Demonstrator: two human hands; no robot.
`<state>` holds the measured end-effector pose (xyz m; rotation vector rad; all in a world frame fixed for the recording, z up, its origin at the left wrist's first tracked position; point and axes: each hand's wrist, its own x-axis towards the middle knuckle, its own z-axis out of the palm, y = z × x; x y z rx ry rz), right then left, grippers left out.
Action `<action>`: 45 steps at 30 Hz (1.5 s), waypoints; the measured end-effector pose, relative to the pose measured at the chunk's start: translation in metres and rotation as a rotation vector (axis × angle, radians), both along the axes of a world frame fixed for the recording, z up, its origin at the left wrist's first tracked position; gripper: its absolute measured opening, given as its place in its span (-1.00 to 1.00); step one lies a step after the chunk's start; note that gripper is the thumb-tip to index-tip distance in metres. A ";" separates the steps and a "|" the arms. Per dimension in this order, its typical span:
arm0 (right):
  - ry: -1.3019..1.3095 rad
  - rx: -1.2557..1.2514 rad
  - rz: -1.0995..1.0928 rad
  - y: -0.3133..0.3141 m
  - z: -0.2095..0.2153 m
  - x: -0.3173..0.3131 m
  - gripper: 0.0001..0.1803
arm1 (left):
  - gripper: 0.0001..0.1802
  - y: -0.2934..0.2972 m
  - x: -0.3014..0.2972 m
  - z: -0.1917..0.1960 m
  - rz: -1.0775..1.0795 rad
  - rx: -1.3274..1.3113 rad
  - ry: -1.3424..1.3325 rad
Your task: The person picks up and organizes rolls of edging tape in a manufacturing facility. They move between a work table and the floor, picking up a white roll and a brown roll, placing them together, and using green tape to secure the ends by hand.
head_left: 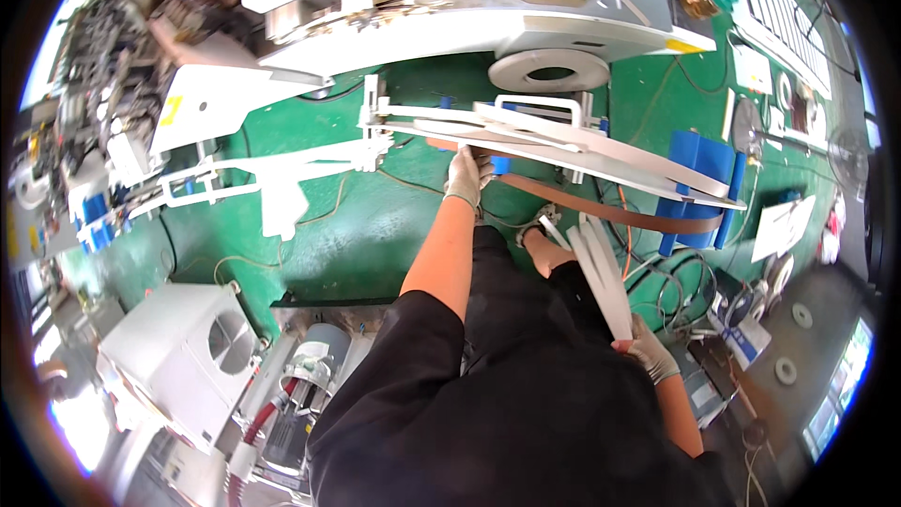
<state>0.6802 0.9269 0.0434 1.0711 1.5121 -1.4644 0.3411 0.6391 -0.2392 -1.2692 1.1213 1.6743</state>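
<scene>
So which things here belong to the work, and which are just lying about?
Seemingly in use:
brown strip, by the left hand
white strips, in the right hand

Seemingly just about:
fan
white box
grey cylinder

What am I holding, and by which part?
The right hand holds white strips by their near end. Whether the left hand holds anything is unclear.

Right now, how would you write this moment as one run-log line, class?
left hand: at white rail, beside blue block | right hand: holding white strips | brown strip: curved, rail's near side
</scene>
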 end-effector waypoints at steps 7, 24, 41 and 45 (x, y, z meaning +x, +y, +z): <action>-0.251 -0.067 -0.110 -0.018 0.004 0.041 0.04 | -0.79 0.047 0.041 -0.021 0.279 -0.045 0.297; -0.144 0.003 -0.227 0.000 -0.026 0.085 0.15 | -0.25 0.050 0.079 0.013 -0.545 0.304 0.357; -0.102 0.072 0.061 -0.023 -0.027 0.059 0.12 | -0.31 0.076 0.038 -0.009 0.301 -0.008 0.413; -0.169 0.095 0.078 -0.027 -0.029 0.060 0.13 | -0.61 0.136 0.076 -0.027 0.354 0.151 0.303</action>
